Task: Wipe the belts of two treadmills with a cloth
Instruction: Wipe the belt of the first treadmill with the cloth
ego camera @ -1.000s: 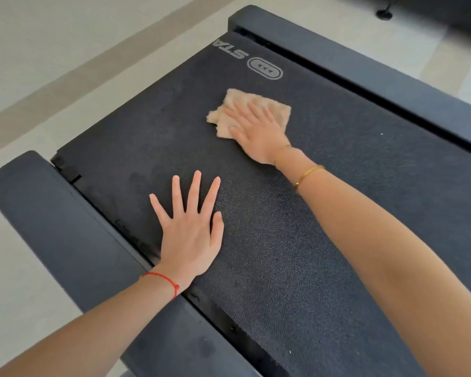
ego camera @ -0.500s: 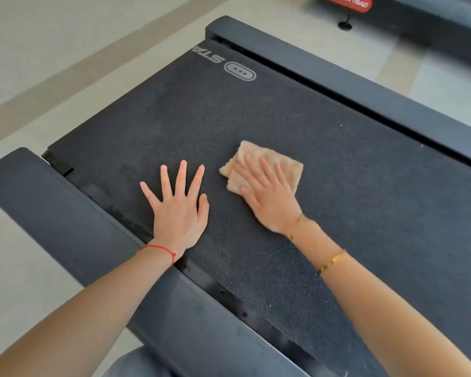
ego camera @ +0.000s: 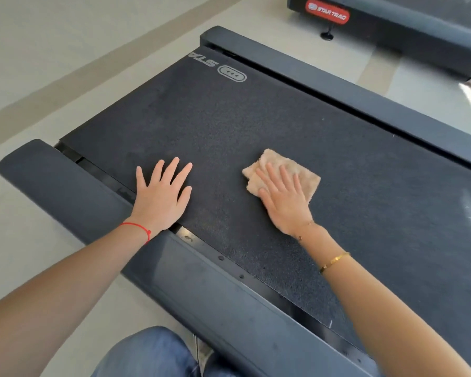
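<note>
we are looking down at a folded tan cloth (ego camera: 283,172), fuzzy and roughly square with a rumpled near corner, which is lying flat on the dark, grainy belt (ego camera: 256,126) of the near treadmill, about midway across its width. our right hand (ego camera: 284,198) is pressing down on the cloth with straight, slightly spread fingers covering its near half, while our left hand (ego camera: 162,198) is resting flat on the bare belt just inside the side rail (ego camera: 65,186), fingers fanned apart and holding nothing. a second treadmill (ego camera: 419,25) with a red star trac badge (ego camera: 327,12) is standing well apart at the upper right.
</note>
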Action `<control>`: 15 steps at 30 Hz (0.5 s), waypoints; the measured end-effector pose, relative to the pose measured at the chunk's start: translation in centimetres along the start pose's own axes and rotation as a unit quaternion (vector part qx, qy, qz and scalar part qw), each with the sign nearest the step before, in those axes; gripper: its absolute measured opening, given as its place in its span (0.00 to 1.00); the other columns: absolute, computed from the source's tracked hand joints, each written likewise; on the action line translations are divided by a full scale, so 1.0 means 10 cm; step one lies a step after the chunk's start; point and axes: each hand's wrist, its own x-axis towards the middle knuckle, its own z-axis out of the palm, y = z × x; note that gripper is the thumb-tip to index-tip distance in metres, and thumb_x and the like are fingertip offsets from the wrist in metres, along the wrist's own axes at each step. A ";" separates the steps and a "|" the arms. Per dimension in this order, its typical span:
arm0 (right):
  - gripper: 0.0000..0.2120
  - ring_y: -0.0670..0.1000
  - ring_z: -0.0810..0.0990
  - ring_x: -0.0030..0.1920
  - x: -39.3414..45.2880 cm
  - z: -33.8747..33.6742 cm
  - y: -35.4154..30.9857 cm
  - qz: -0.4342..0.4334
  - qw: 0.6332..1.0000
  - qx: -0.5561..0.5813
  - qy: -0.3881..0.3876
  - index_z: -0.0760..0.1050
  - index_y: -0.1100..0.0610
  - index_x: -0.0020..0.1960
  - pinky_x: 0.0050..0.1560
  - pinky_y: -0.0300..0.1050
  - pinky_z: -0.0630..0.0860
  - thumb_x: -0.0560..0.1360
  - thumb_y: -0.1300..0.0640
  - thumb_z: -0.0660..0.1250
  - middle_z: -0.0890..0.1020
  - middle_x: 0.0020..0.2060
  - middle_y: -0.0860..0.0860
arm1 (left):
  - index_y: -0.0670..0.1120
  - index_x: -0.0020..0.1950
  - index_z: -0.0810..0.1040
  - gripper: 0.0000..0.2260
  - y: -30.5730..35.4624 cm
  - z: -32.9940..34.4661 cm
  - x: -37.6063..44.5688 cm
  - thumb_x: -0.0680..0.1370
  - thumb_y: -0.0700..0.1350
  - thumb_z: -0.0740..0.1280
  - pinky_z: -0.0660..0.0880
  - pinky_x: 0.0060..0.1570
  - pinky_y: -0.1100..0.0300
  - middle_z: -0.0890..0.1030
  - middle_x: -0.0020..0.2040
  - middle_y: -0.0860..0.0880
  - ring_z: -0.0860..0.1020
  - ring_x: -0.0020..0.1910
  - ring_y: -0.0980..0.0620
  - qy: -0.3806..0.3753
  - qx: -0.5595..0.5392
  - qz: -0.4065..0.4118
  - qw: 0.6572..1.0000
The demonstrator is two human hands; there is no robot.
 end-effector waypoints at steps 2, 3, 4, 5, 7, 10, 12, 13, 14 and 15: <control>0.25 0.56 0.40 0.80 -0.21 0.11 -0.32 -0.096 0.995 -0.032 -0.020 0.43 0.45 0.80 0.78 0.58 0.38 0.85 0.47 0.42 0.43 0.80 0.44 | 0.54 0.81 0.57 0.25 -0.16 -0.04 -0.14 0.84 0.54 0.52 0.49 0.74 0.30 0.59 0.81 0.48 0.54 0.80 0.43 0.011 0.002 -0.017 1.000; 0.25 0.56 0.40 0.79 -0.31 0.17 -0.49 -0.141 0.988 -0.047 -0.030 0.43 0.46 0.80 0.78 0.58 0.38 0.84 0.47 0.42 0.44 0.80 0.45 | 0.53 0.81 0.59 0.24 -0.24 -0.05 -0.21 0.84 0.53 0.54 0.49 0.74 0.30 0.60 0.80 0.48 0.54 0.80 0.43 0.017 -0.004 -0.030 0.999; 0.25 0.56 0.40 0.79 -0.39 0.23 -0.65 -0.175 0.982 -0.055 -0.038 0.44 0.47 0.80 0.78 0.58 0.38 0.84 0.47 0.41 0.45 0.80 0.46 | 0.52 0.80 0.60 0.24 -0.32 -0.05 -0.26 0.84 0.52 0.55 0.49 0.74 0.30 0.61 0.80 0.47 0.55 0.79 0.42 0.024 -0.016 -0.042 0.999; 0.25 0.56 0.41 0.79 -0.43 0.28 -0.78 -0.194 0.978 -0.055 -0.044 0.45 0.47 0.80 0.78 0.57 0.38 0.84 0.46 0.41 0.46 0.80 0.46 | 0.51 0.80 0.62 0.23 -0.38 -0.05 -0.30 0.84 0.51 0.55 0.49 0.74 0.30 0.62 0.79 0.47 0.55 0.79 0.43 0.030 -0.032 -0.057 0.997; 0.25 0.54 0.41 0.80 -0.39 0.32 -0.95 -0.205 0.976 -0.053 -0.045 0.46 0.46 0.80 0.78 0.56 0.39 0.84 0.45 0.42 0.47 0.80 0.45 | 0.50 0.79 0.62 0.22 -0.45 -0.05 -0.34 0.84 0.51 0.54 0.48 0.75 0.32 0.62 0.79 0.47 0.54 0.80 0.43 0.041 -0.064 -0.088 0.993; 0.24 0.53 0.41 0.80 -0.11 0.33 -1.10 -0.216 0.974 -0.062 -0.037 0.45 0.45 0.80 0.78 0.55 0.39 0.85 0.47 0.45 0.46 0.80 0.44 | 0.50 0.79 0.63 0.22 -0.44 -0.02 -0.32 0.84 0.51 0.53 0.46 0.76 0.34 0.61 0.79 0.48 0.53 0.80 0.45 0.058 -0.078 -0.106 0.990; 0.25 0.53 0.41 0.80 0.13 0.33 -1.26 -0.218 0.973 -0.071 -0.037 0.45 0.45 0.80 0.78 0.55 0.39 0.85 0.47 0.45 0.46 0.80 0.44 | 0.51 0.79 0.62 0.22 -0.45 -0.01 -0.31 0.84 0.51 0.53 0.46 0.76 0.34 0.61 0.79 0.48 0.53 0.80 0.46 0.058 -0.079 -0.106 0.990; 0.25 0.53 0.41 0.80 0.22 0.33 -1.33 -0.217 0.972 -0.078 -0.037 0.44 0.45 0.80 0.78 0.55 0.39 0.85 0.47 0.44 0.46 0.80 0.44 | 0.51 0.79 0.62 0.22 -0.46 0.00 -0.31 0.84 0.51 0.53 0.46 0.76 0.33 0.61 0.79 0.48 0.53 0.80 0.46 0.059 -0.080 -0.105 0.989; 0.25 0.53 0.41 0.80 0.26 0.35 -1.37 -0.217 0.972 -0.084 -0.035 0.44 0.46 0.80 0.78 0.55 0.39 0.85 0.47 0.44 0.46 0.80 0.45 | 0.50 0.79 0.62 0.22 -0.46 0.01 -0.31 0.84 0.50 0.53 0.46 0.76 0.33 0.61 0.79 0.48 0.53 0.80 0.46 0.059 -0.081 -0.104 0.989; 0.25 0.53 0.41 0.80 0.26 0.36 -1.39 -0.218 0.971 -0.088 -0.034 0.44 0.46 0.80 0.78 0.55 0.39 0.85 0.47 0.44 0.46 0.80 0.45 | 0.50 0.79 0.62 0.22 -0.47 0.01 -0.31 0.84 0.50 0.53 0.45 0.76 0.33 0.61 0.79 0.48 0.52 0.80 0.46 0.059 -0.081 -0.103 0.990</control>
